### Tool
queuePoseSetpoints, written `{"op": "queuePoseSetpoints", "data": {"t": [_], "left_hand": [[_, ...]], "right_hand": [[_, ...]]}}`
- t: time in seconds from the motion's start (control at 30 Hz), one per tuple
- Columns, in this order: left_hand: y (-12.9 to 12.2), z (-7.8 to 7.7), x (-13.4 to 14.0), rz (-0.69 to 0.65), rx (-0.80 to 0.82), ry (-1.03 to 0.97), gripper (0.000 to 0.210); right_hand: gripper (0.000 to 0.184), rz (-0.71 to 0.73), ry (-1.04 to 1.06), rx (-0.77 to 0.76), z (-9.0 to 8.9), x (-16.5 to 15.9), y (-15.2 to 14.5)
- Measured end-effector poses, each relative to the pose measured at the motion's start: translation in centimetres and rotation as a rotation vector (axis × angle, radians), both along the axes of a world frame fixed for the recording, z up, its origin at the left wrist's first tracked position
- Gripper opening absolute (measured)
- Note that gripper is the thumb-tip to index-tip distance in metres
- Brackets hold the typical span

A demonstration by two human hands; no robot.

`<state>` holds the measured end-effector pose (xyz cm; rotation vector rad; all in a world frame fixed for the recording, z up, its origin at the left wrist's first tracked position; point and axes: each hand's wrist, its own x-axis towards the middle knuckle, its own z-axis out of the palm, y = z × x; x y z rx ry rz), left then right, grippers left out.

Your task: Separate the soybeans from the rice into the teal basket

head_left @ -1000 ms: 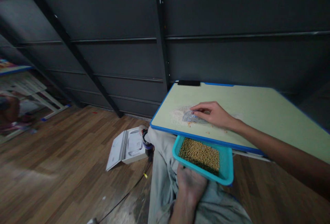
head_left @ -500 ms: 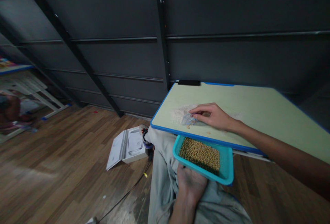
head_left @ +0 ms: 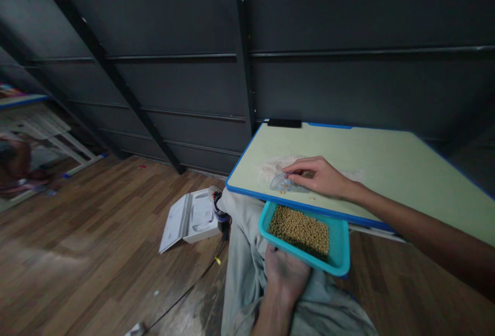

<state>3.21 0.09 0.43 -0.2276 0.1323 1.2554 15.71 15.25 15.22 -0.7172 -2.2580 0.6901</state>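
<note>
My left hand (head_left: 286,269) supports a turquoise plastic tray (head_left: 340,248) from beneath, its fingers hidden under it. Round, tan soybeans (head_left: 299,230) fill much of this tray, which sits just under the table's front edge. On the tabletop, my right hand (head_left: 319,175) pinches a clear protractor (head_left: 279,182) between thumb and fingers, and its flat side lies low against the surface. A few loose beans (head_left: 282,192) lie by the protractor's edge. Pale powder or crumbs (head_left: 270,167) are spread around it.
The pale green table (head_left: 382,161) has a blue rim and carries a black bar (head_left: 284,123) at its back corner. An opened white box (head_left: 197,217) and a dark cable (head_left: 185,295) are on the wooden floor. At far left, a person's leg (head_left: 17,161) shows near another table.
My right hand has shifted the protractor slightly left along the table, and more of its marked face shows. My left hand and the tray have hardly moved.
</note>
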Motion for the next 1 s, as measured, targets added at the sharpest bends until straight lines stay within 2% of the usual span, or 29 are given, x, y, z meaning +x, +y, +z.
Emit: {"op": "queuePoseSetpoints", "data": {"t": [0.2, 0.43, 0.53, 0.7, 0.83, 1.0], "left_hand": [[-0.1, 0.2, 0.0, 0.009, -0.004, 0.044, 0.05], [0.0, -0.1, -0.1, 0.001, 0.006, -0.018, 0.049], [0.0, 0.1, -0.1, 0.003, -0.024, -0.004, 0.049], [-0.1, 0.1, -0.1, 0.005, -0.023, 0.013, 0.048], [0.0, -0.2, -0.1, 0.01, -0.016, 0.012, 0.049], [-0.1, 0.2, -0.1, 0.003, -0.004, 0.001, 0.05]], "right_hand": [[0.023, 0.047, -0.012, -0.022, 0.3, 0.0, -0.3], [0.025, 0.11, -0.016, -0.1, 0.6, 0.0, -0.6], [0.025, 0.07, 0.012, -0.112, 0.5, 0.1, -0.3], [0.022, -0.076, 0.036, 0.024, 0.2, 0.5, 0.9], [0.021, -0.082, 0.014, 0.011, 0.1, 0.6, 1.2], [0.021, -0.047, 0.0, -0.028, -0.1, 0.4, 1.0]]}}
